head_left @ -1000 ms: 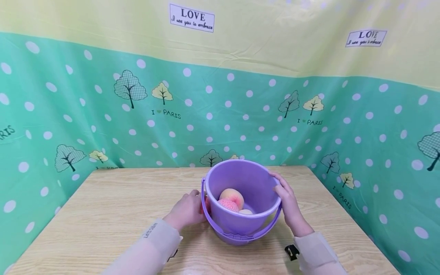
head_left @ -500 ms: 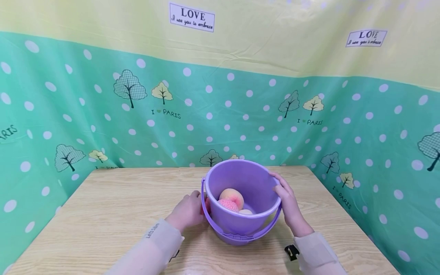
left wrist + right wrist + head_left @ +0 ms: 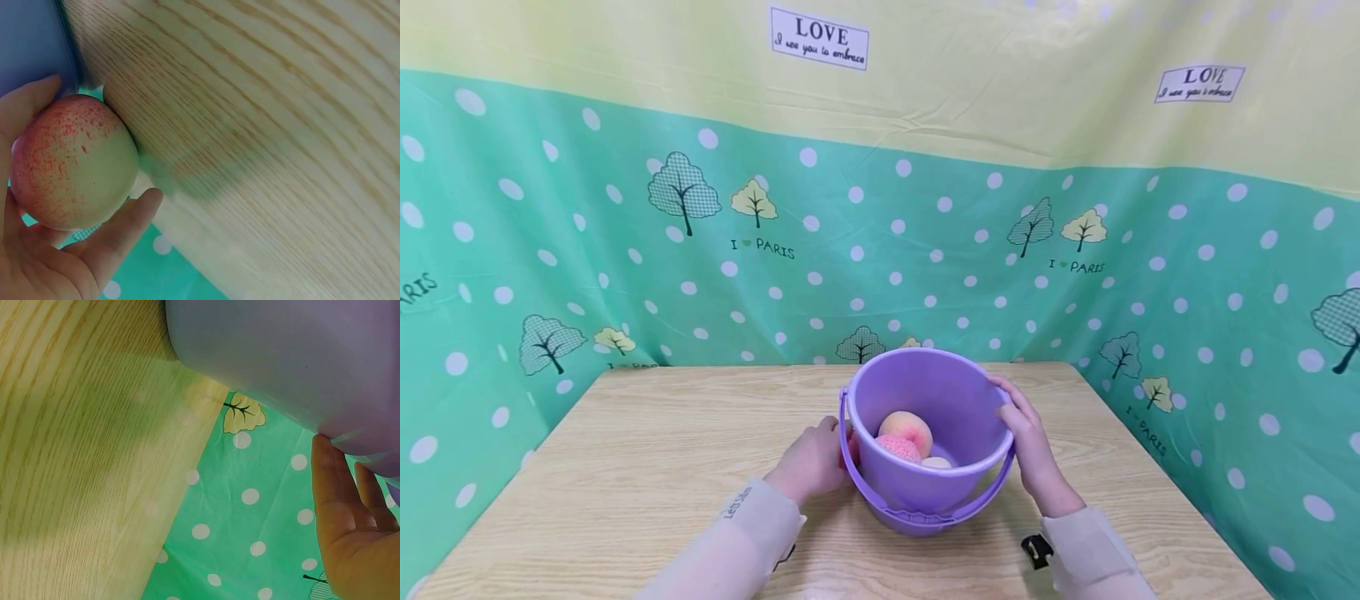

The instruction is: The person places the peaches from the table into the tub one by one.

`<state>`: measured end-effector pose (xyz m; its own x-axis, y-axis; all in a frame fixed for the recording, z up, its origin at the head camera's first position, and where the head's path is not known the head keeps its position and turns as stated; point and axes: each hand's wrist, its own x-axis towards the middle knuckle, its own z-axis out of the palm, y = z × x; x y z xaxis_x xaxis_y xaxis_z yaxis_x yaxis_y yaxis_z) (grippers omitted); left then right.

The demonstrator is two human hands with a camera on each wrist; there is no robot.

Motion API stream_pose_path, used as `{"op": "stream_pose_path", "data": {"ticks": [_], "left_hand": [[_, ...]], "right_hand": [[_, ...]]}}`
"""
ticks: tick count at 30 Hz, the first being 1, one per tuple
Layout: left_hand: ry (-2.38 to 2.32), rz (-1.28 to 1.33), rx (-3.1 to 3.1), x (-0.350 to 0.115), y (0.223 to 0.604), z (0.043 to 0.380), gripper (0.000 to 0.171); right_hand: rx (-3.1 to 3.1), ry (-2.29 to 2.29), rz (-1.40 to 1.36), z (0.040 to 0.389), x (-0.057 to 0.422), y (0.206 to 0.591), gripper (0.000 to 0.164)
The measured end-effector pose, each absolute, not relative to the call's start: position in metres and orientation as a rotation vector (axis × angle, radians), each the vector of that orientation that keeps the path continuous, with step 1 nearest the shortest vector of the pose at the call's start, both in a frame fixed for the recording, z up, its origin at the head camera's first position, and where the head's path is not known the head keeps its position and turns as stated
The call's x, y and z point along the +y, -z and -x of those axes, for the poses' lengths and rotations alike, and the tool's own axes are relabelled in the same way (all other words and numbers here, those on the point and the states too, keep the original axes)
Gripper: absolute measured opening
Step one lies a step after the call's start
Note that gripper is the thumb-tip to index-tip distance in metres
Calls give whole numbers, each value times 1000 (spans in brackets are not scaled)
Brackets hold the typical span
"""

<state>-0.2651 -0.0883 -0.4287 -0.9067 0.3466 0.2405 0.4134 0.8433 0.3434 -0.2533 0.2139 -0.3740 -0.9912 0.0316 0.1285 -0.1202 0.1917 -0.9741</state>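
Observation:
A purple bucket [image 3: 917, 493] stands on the table, its mouth leaning toward me and its handle hanging at the front. My right hand [image 3: 1032, 442] holds the rim on the right side, thumb inside and fingers against the outer wall. Low on the bucket's left, my left hand [image 3: 812, 460] grips a red and yellow-green peach [image 3: 75, 162], mostly hidden in the head view. In the left wrist view, the thumb and fingers surround this peach close to the bucket wall. Inside the bucket lie another peach [image 3: 906, 429], a pink bumpy ball-shaped thing [image 3: 898, 447] and a pale round thing [image 3: 936, 462], partly hidden by the rim.
The wood-grain table [image 3: 700, 417] spreads out on both sides of the bucket. Behind it and at both sides hangs a green dotted curtain [image 3: 865, 217] with a yellow upper part. Small black pieces [image 3: 1037, 551] show by the sleeves.
Almost everything stays in place. My left forearm has shifted very slightly to the right; the bucket, its contents and my right hand have not visibly moved.

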Motion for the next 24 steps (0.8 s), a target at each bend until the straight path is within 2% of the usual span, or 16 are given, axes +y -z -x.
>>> {"op": "stream_pose_path", "data": {"ticks": [13,24], "left_hand": [[639,589,-2872,-85,425,262,28],[676,582,-2868,-86,427,261,25]], "right_hand": [[-2326,-1920,-92,253,214,374,55],[-2313,-1929,-107,254,214,375,55]]}}
